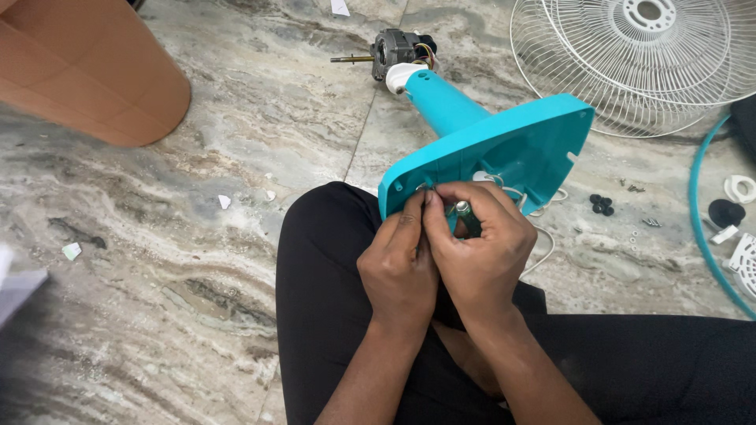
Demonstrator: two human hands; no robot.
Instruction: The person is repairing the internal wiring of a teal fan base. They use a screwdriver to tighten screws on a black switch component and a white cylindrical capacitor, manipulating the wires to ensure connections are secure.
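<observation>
Grey and brown veined marble floor (pixel 197 260) spread under you, with tile joints running away from your knees and small white scraps scattered to the left. At the far left stood a terracotta-coloured tapered object (pixel 87 67), and a blurred pale sheet (pixel 16 287) lay at the near left edge.

Far right, a white wire fan grille (pixel 638 59) rested flat on the floor, with a teal ring (pixel 709 236) curving down the right edge. Between them sat small black rubber pieces (pixel 602 206), a black knob (pixel 725 212) and white plastic parts (pixel 740 189), loose on the marble.

You sat with black-trousered legs (pixel 331 315) folded. The teal fan base (pixel 504 145) lay tipped on its side against your knee, its underside turned toward you and its teal neck pointing away to a white collar. Just beyond that collar lay the bare grey fan motor (pixel 394 51), shaft pointing left, wires showing at its right end.

Your left hand (pixel 398 264) was pinched closed at the near rim of the base, fingertips on something too small to tell. Your right hand (pixel 480 252) was clenched around a small green-tipped metal part (pixel 462 211), touching the left hand. A white cord (pixel 543 240) trailed out from under the base to the right.
</observation>
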